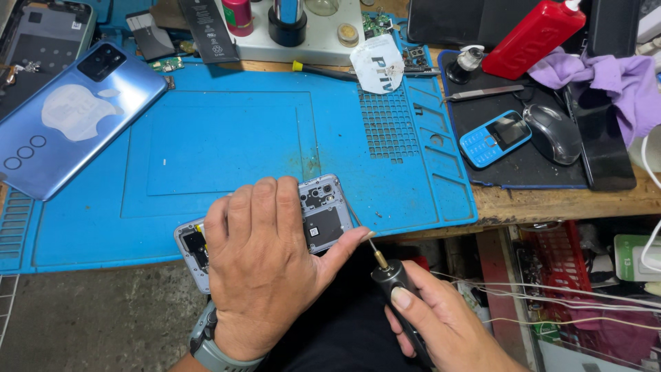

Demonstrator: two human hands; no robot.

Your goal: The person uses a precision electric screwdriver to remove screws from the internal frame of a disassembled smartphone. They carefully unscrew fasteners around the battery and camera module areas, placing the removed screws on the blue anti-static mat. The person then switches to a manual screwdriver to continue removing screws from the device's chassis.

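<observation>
Steadying the opened phone (320,217) on the blue mat (227,145) at the bench edge, our left hand (265,269) clamps it; our right hand (441,324) grips the screwdriver (392,279). Judged next: seat its tip squarely on a screw.

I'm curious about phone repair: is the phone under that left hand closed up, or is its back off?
Back off. The phone under the left hand shows bare camera housing and inner parts; a blue back cover lies apart.
</observation>
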